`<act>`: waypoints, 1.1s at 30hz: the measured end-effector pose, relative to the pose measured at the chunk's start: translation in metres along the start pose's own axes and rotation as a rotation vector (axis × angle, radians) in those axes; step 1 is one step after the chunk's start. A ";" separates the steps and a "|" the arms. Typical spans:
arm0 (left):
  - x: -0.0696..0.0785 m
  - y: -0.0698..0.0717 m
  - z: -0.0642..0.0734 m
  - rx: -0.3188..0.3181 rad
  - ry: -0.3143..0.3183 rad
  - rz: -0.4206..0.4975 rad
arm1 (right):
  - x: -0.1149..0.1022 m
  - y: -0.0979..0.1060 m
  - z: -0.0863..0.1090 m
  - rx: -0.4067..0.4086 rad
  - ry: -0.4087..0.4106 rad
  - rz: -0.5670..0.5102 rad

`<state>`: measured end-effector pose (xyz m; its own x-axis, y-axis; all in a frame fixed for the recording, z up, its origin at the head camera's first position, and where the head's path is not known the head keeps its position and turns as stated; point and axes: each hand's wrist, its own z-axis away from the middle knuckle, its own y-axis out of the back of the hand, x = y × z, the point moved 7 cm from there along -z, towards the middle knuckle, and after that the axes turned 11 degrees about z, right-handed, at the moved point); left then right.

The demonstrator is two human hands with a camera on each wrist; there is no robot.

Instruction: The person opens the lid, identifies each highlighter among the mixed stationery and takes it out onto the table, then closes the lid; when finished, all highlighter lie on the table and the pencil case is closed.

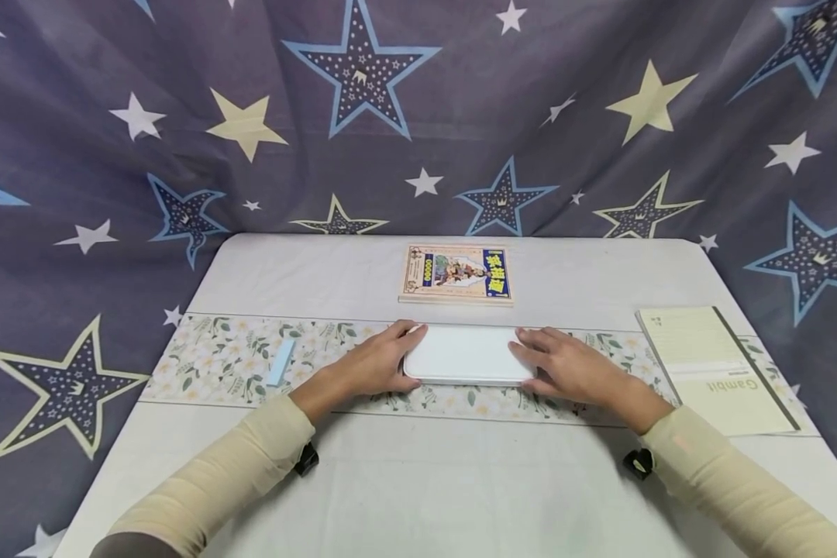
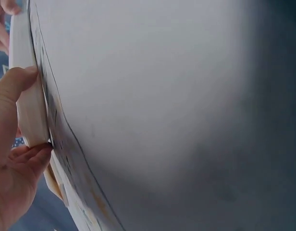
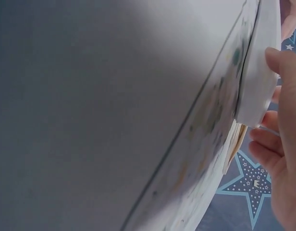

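A flat white box (image 1: 469,353) with rounded corners lies lengthwise across the flowered strip in the middle of the table. Its left end is held by my left hand (image 1: 385,360), thumb along the near side and fingers at the far corner. My right hand (image 1: 570,367) grips the opposite end the same way. In the left wrist view the thumb presses the side of the box (image 2: 32,113), with fingers around its end. The right wrist view shows a thumb on the box's side (image 3: 259,72) and fingers at its end, partly hidden behind it.
Left of the hands lies a light blue strip (image 1: 280,362). Behind the box is an illustrated book or box (image 1: 456,275) with a colourful cover. A pale yellow "Gambit" notebook (image 1: 721,372) lies at the right edge. A star-patterned curtain (image 1: 460,139) hangs behind the table.
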<state>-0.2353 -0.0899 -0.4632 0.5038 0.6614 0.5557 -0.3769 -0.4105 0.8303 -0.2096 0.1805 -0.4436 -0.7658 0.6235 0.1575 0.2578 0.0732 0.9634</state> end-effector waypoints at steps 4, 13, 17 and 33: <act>0.002 0.001 0.000 0.000 0.006 0.006 | -0.001 0.001 0.001 0.046 0.044 0.036; 0.004 0.005 -0.001 0.025 0.006 0.022 | 0.004 0.005 -0.001 0.073 0.079 0.013; 0.003 0.005 -0.001 0.022 0.005 0.031 | 0.006 0.007 -0.003 0.067 0.103 0.008; -0.004 0.005 0.001 -0.033 0.012 0.126 | 0.018 0.017 -0.010 -0.032 -0.013 -0.164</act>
<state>-0.2382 -0.0951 -0.4613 0.4419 0.6134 0.6546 -0.4616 -0.4702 0.7522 -0.2248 0.1853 -0.4225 -0.7884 0.6152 -0.0054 0.1105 0.1503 0.9824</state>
